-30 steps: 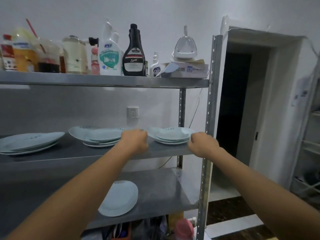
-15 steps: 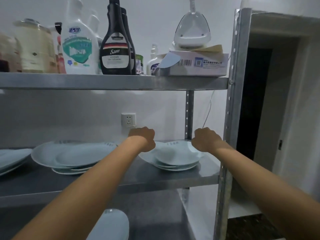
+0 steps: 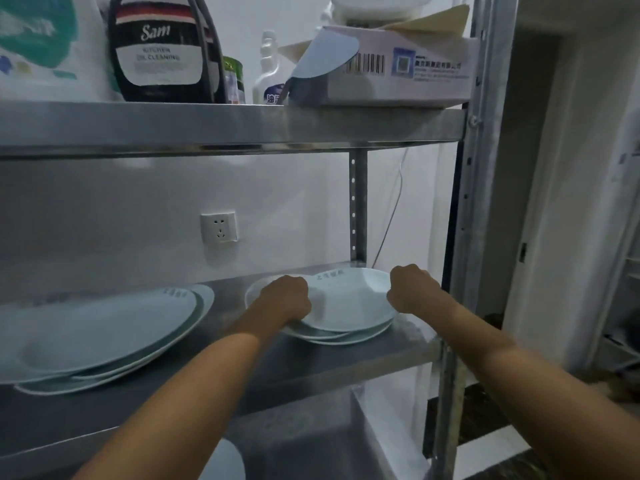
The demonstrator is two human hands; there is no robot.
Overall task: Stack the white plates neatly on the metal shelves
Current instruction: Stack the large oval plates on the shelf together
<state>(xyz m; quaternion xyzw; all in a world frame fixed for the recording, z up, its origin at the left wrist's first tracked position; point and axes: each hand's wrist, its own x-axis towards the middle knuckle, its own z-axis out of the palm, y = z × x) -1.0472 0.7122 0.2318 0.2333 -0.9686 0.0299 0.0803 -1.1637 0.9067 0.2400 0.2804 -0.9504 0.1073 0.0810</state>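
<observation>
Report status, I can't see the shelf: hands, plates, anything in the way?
Left hand and right hand closed on the right plate stack. Stack sits on middle shelf. Second stack left, apart.

The scene is dim and bluish, with soft, even light and no hard glare. The white wall above the left hand (image 3: pixel 284 299) is the brightest area; the shelf board (image 3: pixel 221 128) overhead casts a broad grey shadow across it. Below both hands the shelving sinks into murk — detail there is lost. Wide-angle distortion bows the upright post (image 3: pixel 450 375) just right of the right hand (image 3: pixel 412 289) and curves the shelf edges. The bottle label (image 3: pixel 157 53) far above the left hand looks soft, and the picture is slightly smeared throughout.
</observation>
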